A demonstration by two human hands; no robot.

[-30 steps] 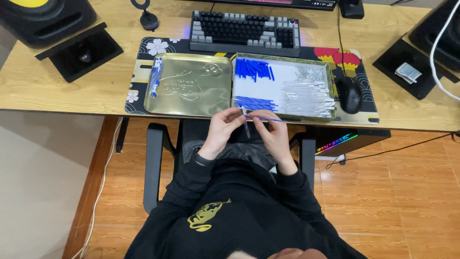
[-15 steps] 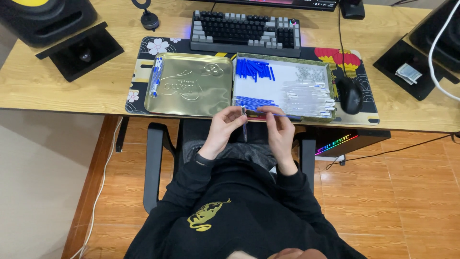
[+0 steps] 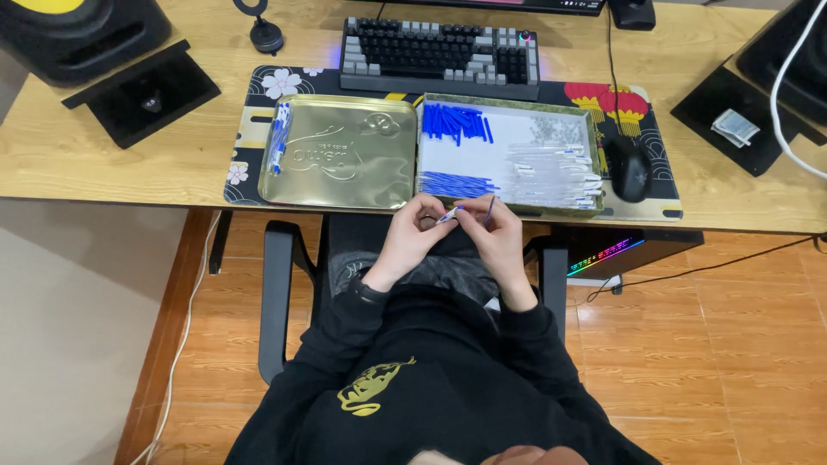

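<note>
Item: pen barrel (image 3: 448, 214), small, white and blue, pinched at the fingertips of the left hand (image 3: 412, 234); long axis near level, one end toward the right hand (image 3: 493, 232).

Item: thin blue refill (image 3: 489, 209), nipped in the right hand, standing nearly upright, tip up.

Location: both just below the desk edge (image 3: 129, 185), in front of the open tin tray (image 3: 594, 172) of blue and clear parts.

Handling note: steady the barrel, align the refill with its bore, keep fingertip pressure light.

Glossy gold metal tin lid (image 3: 340, 155) on matt wooden desk (image 3: 103, 164)
</note>
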